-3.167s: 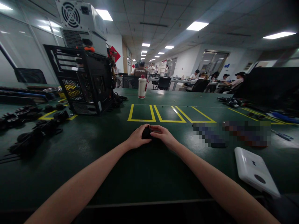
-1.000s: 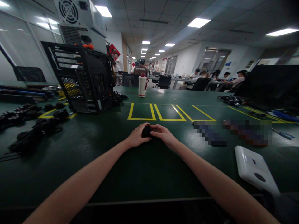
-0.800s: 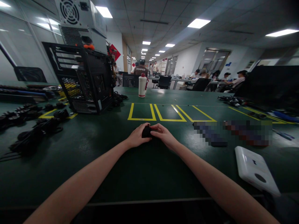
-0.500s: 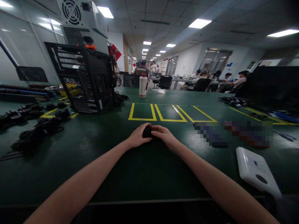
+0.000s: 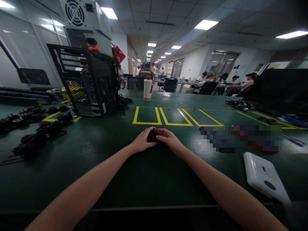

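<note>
Green work surface (image 5: 122, 186), ceiling lights above. Landmark: black object (image 5: 151, 136), small, low over the surface or on it; contact not determinable. Left hand (image 5: 144, 140): fingers curled around its left side, closed on it. Right hand (image 5: 168, 141): thumb and fingers slightly parted, at its right side; firmness of hold cannot be told. Beyond the object: yellow tape outlines (image 5: 147, 123), then white bottle (image 5: 147, 89), upright. Left of it, farther back: black computer case (image 5: 96, 83). Right of it, nearer the wearer: white device (image 5: 264, 176).

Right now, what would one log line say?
left hand: around small black object | right hand: at its right side | beyond: yellow tape outlines, white bottle
</note>
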Demonstrator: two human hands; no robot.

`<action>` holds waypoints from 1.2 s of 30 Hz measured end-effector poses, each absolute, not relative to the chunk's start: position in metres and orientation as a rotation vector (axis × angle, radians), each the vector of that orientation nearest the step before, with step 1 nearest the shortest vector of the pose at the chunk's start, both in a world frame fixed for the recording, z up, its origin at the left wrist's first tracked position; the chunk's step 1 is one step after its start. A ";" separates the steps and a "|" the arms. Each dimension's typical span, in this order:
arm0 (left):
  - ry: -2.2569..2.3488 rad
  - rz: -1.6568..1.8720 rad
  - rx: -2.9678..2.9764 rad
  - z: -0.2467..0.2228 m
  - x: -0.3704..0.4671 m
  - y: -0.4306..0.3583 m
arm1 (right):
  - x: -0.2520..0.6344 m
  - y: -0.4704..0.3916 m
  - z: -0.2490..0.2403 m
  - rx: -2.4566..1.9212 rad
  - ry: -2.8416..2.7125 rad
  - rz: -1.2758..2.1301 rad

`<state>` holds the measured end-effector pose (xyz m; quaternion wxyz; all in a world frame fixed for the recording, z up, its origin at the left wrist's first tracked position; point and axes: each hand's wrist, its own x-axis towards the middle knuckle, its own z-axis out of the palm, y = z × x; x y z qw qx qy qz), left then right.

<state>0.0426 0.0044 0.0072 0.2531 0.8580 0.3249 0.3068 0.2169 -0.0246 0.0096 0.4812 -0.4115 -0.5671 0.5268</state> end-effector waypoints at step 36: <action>0.875 0.837 2.323 0.007 0.043 0.004 | 0.216 -0.025 0.014 -1.062 -1.411 1.259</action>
